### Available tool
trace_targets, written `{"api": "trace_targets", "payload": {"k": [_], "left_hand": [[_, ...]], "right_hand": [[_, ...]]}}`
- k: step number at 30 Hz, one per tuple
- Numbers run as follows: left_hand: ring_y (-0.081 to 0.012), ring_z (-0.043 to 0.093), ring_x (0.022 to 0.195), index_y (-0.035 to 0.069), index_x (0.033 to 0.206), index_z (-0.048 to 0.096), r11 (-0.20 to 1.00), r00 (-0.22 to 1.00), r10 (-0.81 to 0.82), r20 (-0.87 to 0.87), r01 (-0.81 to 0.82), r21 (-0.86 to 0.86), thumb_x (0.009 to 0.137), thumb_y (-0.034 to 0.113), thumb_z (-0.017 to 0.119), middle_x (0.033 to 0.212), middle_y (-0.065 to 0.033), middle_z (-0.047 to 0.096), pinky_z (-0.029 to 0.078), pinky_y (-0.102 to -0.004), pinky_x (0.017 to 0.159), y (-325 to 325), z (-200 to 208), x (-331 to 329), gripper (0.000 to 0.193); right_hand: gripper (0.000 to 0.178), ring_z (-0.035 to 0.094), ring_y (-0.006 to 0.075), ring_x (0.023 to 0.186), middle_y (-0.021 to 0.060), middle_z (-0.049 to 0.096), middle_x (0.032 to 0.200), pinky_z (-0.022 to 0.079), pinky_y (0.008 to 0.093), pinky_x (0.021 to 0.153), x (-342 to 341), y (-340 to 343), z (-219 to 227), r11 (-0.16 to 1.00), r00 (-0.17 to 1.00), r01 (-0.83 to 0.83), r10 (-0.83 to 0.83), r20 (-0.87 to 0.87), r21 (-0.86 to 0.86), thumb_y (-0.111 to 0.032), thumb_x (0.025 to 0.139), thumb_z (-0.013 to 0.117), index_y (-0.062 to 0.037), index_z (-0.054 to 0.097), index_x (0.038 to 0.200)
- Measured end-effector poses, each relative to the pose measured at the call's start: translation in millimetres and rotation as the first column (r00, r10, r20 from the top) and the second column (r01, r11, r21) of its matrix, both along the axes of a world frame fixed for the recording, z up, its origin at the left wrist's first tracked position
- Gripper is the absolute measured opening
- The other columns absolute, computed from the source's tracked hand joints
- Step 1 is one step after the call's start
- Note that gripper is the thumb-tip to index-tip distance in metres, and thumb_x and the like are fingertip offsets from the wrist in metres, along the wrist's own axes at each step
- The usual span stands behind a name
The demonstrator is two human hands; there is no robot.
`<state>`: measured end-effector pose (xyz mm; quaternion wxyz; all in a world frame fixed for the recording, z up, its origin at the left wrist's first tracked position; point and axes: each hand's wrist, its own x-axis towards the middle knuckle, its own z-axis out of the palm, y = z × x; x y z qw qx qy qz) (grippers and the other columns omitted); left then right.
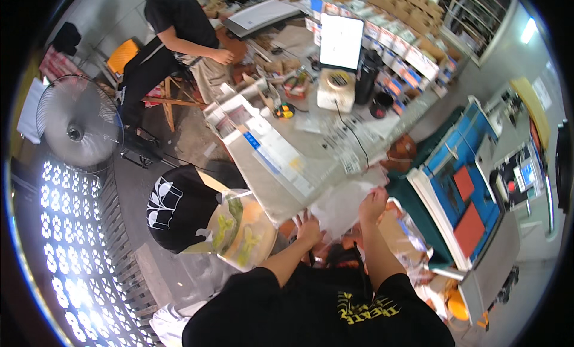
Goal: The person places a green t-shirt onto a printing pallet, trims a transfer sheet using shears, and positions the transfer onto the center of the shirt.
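Observation:
A translucent plastic bag [338,206] hangs over the table's near edge, between my two hands. My left hand [308,228] lies at the bag's left side near the table corner, its fingers spread. On the other side, my right hand [373,204] is closed in a fist at the bag's right edge and seems to grip the plastic. Past the bag, flat clear packets [344,145] with printed labels lie on the table [263,194]. A long white carton [278,158] with a blue patch lies to their left.
A bright screen [341,43] stands on a white base at the back, beside a black cylinder [367,78]. Left are a standing fan [78,125], a black cap [179,206] over a chair, and another person [188,33]. A blue-bedded machine [460,185] stands right.

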<state>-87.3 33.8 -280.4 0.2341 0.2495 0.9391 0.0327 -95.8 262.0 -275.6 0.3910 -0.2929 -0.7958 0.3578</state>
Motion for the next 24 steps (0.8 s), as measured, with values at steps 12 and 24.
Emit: {"api": "trace_targets", "payload": {"k": [12,24], "left_hand": [[-0.0319,0.04,0.133,0.005,0.121,0.058,0.916,0.937,-0.345,-0.055,0.349,0.196,0.085,0.025,0.06,0.137,-0.0147,0.048,0.025,-0.0619,0.111,-29,55,53,0.042],[-0.0343,0.033,0.141,0.009,0.138,0.05,0.995,0.989,-0.093,0.115,0.098,-0.036,0.087,0.034,0.058,0.145,-0.0173,0.045,0.01,-0.0643,0.115,86,14,71,0.057]], "right_hand": [[0.055,0.062,0.0412,0.103,0.0213,0.043,0.143,0.051,0.045,0.09,-22,2,-92,0.741,0.49,-0.586,0.646,0.586,-0.327,-0.005,0.079,0.063,-0.009,0.052,0.132],[0.018,0.056,0.0345,0.094,0.0157,0.06,0.097,0.046,0.0436,0.082,165,173,319,0.801,0.993,-0.08,0.113,-0.019,0.593,-0.004,0.081,0.063,0.0001,0.061,0.099]]}}
